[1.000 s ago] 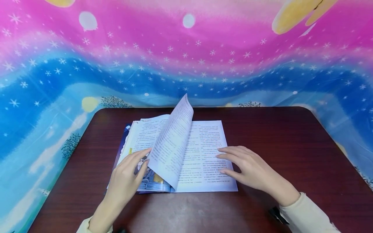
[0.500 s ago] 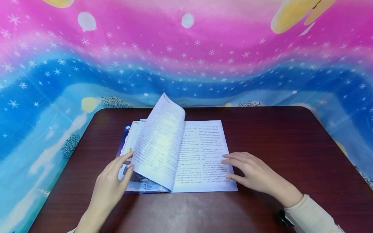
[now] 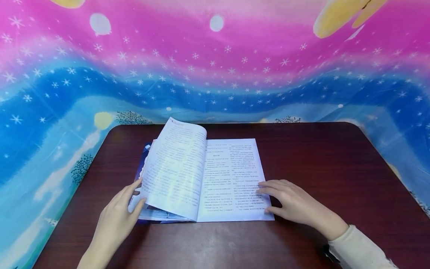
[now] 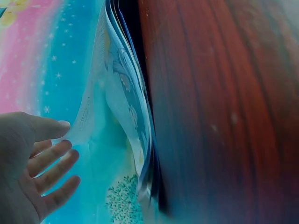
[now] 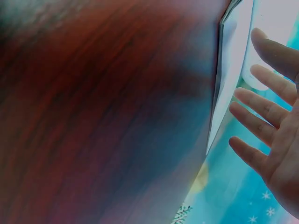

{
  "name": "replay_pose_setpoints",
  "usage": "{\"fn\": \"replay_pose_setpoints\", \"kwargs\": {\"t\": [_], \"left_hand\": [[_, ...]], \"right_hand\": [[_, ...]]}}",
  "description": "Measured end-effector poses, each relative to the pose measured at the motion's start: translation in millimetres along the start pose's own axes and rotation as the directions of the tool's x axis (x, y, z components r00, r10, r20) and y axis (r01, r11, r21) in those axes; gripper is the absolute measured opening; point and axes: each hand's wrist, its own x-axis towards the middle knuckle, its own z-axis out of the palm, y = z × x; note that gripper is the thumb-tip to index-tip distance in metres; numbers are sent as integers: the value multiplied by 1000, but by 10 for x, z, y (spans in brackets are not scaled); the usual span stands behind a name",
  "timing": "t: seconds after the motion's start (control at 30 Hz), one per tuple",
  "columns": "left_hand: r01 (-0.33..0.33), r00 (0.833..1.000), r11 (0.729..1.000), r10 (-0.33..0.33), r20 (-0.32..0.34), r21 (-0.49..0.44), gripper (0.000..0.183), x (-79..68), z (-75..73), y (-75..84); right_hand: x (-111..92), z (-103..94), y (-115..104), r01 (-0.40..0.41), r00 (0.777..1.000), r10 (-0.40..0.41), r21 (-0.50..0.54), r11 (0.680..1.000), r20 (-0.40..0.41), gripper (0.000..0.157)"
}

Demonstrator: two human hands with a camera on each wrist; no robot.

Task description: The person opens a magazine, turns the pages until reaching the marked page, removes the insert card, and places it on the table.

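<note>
While the book (image 3: 218, 216) lies open on the dark wood table (image 3: 319, 157), nearer the left half of it, one loose page (image 3: 174, 164) arches up from the spine over the left side, its top corner raised past the stack beneath. Left hand (image 3: 115, 215) is at that page's outer edge, thumb and fingers parted, page edge in the gap; can't tell whether it pinches or merely touches. Right hand (image 3: 293, 200) is loosely spread, fingers fairly straight, tips at the outer edge of the right-hand page (image 3: 248, 175), nothing gripped; can't tell if they press or hover. Right-hand page lies flat, small print in columns. Picture page (image 3: 164, 214) peeks out under the raised one, dark blue cover (image 3: 139, 170) sticks out at far left. Pale sleeve (image 3: 362, 244) on right arm, black strap (image 3: 330, 254) beside it. Pink and blue snowflake cloth (image 3: 215, 71) hangs behind the table.
</note>
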Motion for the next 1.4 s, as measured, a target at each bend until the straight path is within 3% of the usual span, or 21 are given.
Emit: {"fn": "replay_pose_setpoints", "kwargs": {"t": [0.43,0.63,0.73,1.03,1.4], "left_hand": [[104,985,993,-111,134,58,76,-26,-41,-155],[142,944,986,-163,286,92,69,-33,-34,-237],[142,931,985,-167,323,102,66,-35,-27,-288],[108,917,989,-137,375,98,61,-27,-16,-481],[-15,900,1000,13,436,0,55,15,29,-470]], "right_hand": [[-44,33,20,-62,996,60,26,998,61,55],[-45,44,22,-71,995,68,37,997,75,57],[-43,50,24,-73,995,70,39,997,76,57],[-18,55,33,-67,995,64,32,997,75,58],[-19,35,17,-83,992,79,40,996,96,59]]}}
